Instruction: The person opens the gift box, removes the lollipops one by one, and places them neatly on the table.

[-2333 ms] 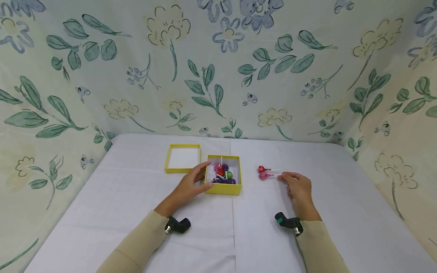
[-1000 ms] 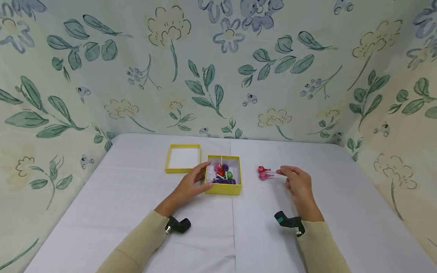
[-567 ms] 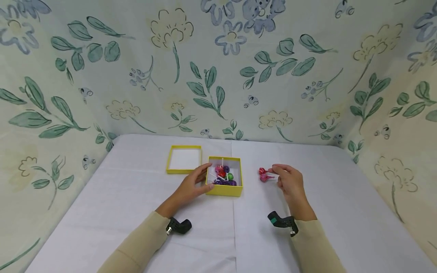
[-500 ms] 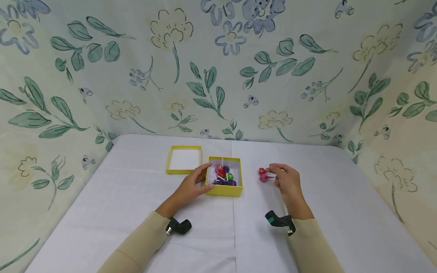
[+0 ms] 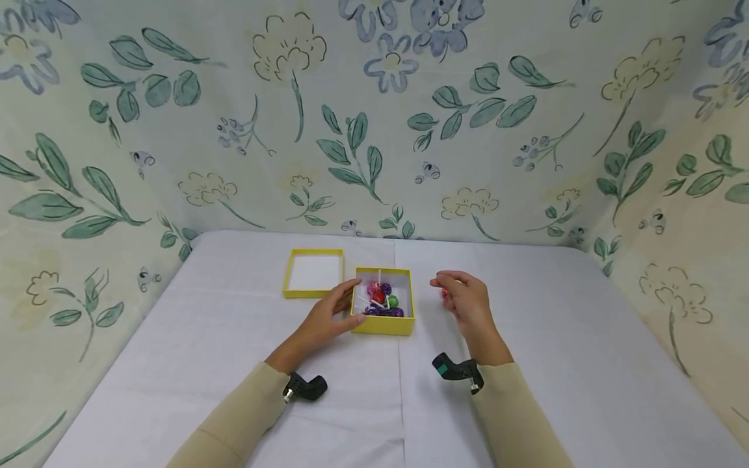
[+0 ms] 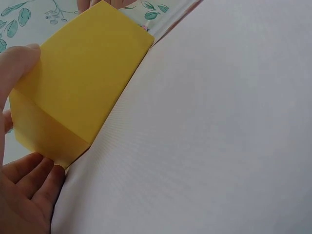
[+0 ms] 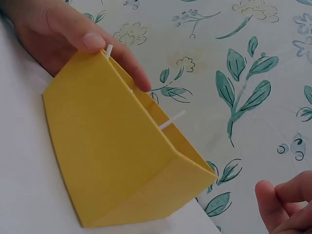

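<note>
My left hand point(image 5: 322, 325) holds the yellow box point(image 5: 383, 325) at its left side. Its thumb point(image 6: 22, 63) lies against the front wall near the top edge, and its fingers point(image 6: 36, 185) reach along the left wall. Inside the box are several wrapped lollipops point(image 5: 393, 301) in purple, red, pink and green. White sticks point(image 7: 173, 119) poke above its rim in the right wrist view. My right hand point(image 5: 468, 309) hovers right of the box with loosely curled fingers and nothing visible in them. Behind it, mostly hidden, a red lollipop point(image 5: 445, 293) shows on the cloth.
A yellow lid point(image 5: 287, 276) with a white inside lies upturned behind the box, to its left. White cloth point(image 5: 234, 403) covers the table. Flower-patterned fabric point(image 5: 374, 162) hangs behind and on both sides.
My right hand has moved left from the lollipop sticks, past the red and pink lollipop heads, toward the box. It now covers most of them. My left hand and the box stay put.
</note>
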